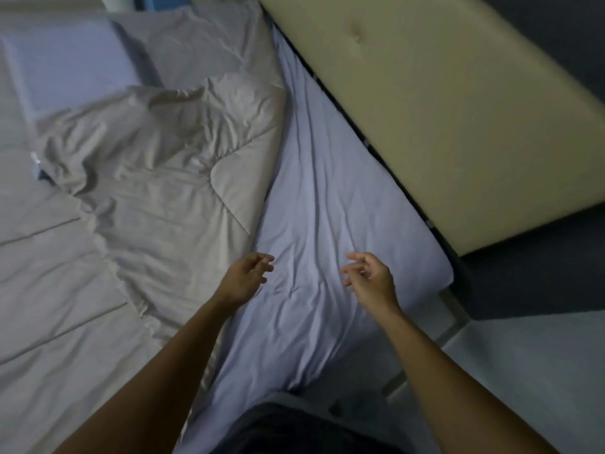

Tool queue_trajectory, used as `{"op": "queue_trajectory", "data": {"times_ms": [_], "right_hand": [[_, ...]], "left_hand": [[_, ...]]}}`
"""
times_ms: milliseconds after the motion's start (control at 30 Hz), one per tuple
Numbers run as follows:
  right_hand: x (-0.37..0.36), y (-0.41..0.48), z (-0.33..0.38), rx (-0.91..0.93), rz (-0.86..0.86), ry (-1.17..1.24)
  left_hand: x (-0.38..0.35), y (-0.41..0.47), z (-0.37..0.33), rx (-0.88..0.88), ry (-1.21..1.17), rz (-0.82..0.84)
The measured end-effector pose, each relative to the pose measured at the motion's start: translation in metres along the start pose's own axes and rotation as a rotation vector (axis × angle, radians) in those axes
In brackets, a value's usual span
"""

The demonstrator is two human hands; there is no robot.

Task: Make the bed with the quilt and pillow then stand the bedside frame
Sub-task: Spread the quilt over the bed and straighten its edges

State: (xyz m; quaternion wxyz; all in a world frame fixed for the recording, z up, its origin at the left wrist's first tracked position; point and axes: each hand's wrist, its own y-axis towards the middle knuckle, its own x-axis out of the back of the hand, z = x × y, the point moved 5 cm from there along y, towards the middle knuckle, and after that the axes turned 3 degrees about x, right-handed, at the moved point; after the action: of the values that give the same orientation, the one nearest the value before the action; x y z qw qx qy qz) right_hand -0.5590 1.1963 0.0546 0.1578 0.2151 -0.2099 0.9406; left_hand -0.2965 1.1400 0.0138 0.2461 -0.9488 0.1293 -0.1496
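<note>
1. Scanning left to right: pillow (68, 65), lavender-grey, lies at upper left, well apart from both hands and partly tucked behind the rumpled quilt.
2. Quilt (137, 178), beige, covers the left half of the bed. Its top corner is bunched and folded back, and the long right edge runs diagonally from top centre down toward the left forearm.
3. Left hand (247, 276) hovers with fingers loosely curled and apart, holding nothing. It sits just beside the quilt's right edge; whether it touches the cloth I cannot tell.
4. Fitted sheet (327, 191), pale blue and creased, lies bare between the quilt edge and the headboard, directly under both hands.
5. Right hand (371, 280) is also empty, fingers half-curled and spread, hovering over the bare sheet, apart from the quilt.
6. Headboard (442, 109), tan and padded, runs diagonally along the right side. No bedside frame is in view.
7. Key relation: the quilt lies to the left of both hands, and the left hand is clearly nearer its edge. The bunched corner sits up and to the left of that hand.
8. Judgement: quilt is not yet spread to the headboard, pillow not placed, frame step not started. Next move likely needs a leftward reach to the quilt edge, left hand first.
</note>
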Motion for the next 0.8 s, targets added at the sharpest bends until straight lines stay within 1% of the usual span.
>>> {"op": "queue_trajectory", "data": {"times_ms": [100,167,333,433,500,567,700,800], "right_hand": [[-0.021,0.025,0.014,-0.008,-0.011,0.045],[-0.042,0.04,0.03,-0.011,0.033,0.052],[-0.107,0.075,0.084,0.114,0.279,-0.01],[-0.143,0.095,0.115,0.209,0.451,-0.086],[-0.164,0.111,0.125,0.222,0.561,-0.117],[-0.186,0.131,0.128,0.191,0.662,-0.164],[-0.247,0.186,0.128,0.164,0.762,-0.299],[-0.311,0.224,0.139,0.201,0.823,-0.405]], "left_hand": [[0.023,-0.006,-0.001,0.026,-0.12,-0.086],[0.043,-0.013,-0.006,0.022,-0.188,-0.155],[0.092,-0.021,-0.003,0.044,-0.34,-0.412],[0.106,-0.015,0.001,0.068,-0.418,-0.537],[0.111,-0.005,0.003,0.08,-0.455,-0.594],[0.115,0.012,0.008,0.095,-0.486,-0.634],[0.132,0.05,0.029,0.164,-0.525,-0.723],[0.153,0.074,0.052,0.246,-0.534,-0.831]]}}
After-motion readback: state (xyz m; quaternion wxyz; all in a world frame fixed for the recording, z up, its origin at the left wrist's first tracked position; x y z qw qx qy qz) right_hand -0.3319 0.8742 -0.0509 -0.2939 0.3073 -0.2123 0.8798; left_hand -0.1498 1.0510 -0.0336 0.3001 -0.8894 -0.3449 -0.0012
